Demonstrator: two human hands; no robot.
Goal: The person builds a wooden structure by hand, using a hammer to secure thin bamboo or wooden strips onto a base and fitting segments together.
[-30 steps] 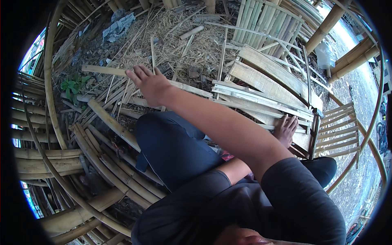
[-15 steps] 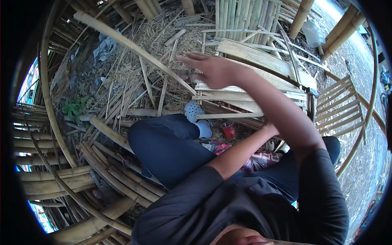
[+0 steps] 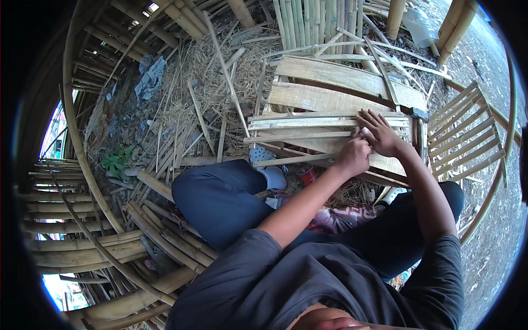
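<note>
My right hand (image 3: 382,135) lies with fingers stretched over narrow bamboo strips (image 3: 324,122) on a low wooden plank bench (image 3: 330,96). Touching or nearly touching it, my left hand (image 3: 355,157) is closed in a fist by the front strips. What the left fingers hold, if anything, is hidden. One thin strip (image 3: 297,160) runs leftward from beside the left hand. At the bench's right end sits a small dark object (image 3: 419,114), its kind unclear.
Straw and loose slats cover the ground, with a long stick (image 3: 226,71) among them. A red cup (image 3: 308,175) and pale clog (image 3: 272,179) are near my knees. A slatted bamboo panel (image 3: 467,135) stands right; a clear plastic container (image 3: 421,27) lies behind.
My right hand has come down from the upper left to the bench beside my left hand. The long stick near it has swung to a steeper angle on the straw. My left hand has shifted up slightly.
</note>
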